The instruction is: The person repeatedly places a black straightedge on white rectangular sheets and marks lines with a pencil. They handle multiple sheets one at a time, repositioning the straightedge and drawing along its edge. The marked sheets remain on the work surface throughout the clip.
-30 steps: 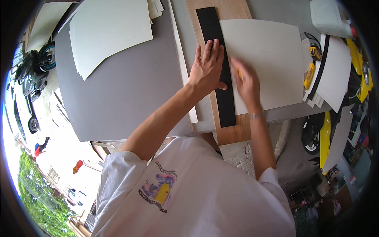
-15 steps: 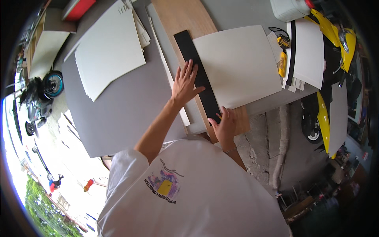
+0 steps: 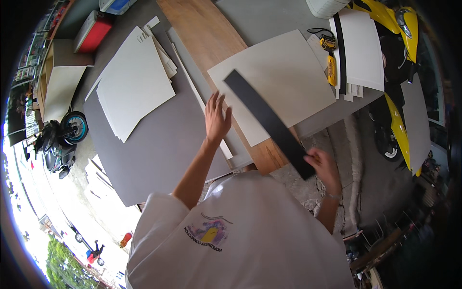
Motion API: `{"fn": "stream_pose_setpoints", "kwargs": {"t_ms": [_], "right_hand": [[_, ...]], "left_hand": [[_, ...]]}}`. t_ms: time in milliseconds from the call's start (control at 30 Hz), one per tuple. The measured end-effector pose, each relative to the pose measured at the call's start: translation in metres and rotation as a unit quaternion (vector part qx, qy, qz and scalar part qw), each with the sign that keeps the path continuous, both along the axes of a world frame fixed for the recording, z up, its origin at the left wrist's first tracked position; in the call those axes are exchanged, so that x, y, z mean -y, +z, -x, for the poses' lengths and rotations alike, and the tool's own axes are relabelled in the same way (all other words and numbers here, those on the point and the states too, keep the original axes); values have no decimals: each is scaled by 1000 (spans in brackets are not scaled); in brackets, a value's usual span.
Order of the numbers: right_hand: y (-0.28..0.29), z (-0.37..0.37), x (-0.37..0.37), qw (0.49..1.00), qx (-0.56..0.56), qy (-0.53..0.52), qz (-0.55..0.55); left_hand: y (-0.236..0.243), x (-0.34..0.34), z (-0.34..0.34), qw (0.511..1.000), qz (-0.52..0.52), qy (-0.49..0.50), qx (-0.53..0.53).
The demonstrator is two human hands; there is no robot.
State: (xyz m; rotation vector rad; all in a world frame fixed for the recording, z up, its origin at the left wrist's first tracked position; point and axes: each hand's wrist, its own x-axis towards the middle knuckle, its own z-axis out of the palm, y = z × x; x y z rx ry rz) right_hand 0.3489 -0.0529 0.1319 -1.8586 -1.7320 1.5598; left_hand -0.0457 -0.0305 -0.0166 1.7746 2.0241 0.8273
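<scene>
A long flat black strip [image 3: 267, 118] slants over the front part of a cream-white sheet [image 3: 288, 72]; its near end reaches past the table's front edge. My right hand [image 3: 325, 168] grips that near end, fingers closed round its edge. Over the sheet's left corner, my left hand [image 3: 218, 120] holds nothing, its fingers stretched out and apart. The sheet rests on a brown wooden board [image 3: 207, 24], part of which shows beyond it and at the front edge.
On the grey table [image 3: 159, 159] lie a stack of white sheets [image 3: 134, 84] at left and a thin white strip [image 3: 190, 82]. A yellow tape measure [image 3: 327, 42], a yellow cutter knife [image 3: 331, 71] and more white sheets [image 3: 361, 53] are at right. A motorcycle [image 3: 62, 137] stands beyond the left side.
My right hand has lifted the black strip and drawn it right and toward me. The left hand has come off the strip. The sheet lies further left, over the board.
</scene>
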Motion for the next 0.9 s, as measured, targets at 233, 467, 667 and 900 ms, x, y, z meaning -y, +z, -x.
{"fn": "stream_pose_setpoints", "kwargs": {"t_ms": [233,467,667,900], "right_hand": [[75,-97,71,960,146,-204,-122],[62,-63,84,953,107,-254,-129],[36,-32,64,953,45,-227,-194],[-7,60,10,969,25,-126,-211]], "left_hand": [[-28,-204,-38,979,33,-115,-164],[9,-269,-35,977,188,-79,-67],[51,-180,55,899,202,31,389],[16,-34,36,801,122,228,540]]}}
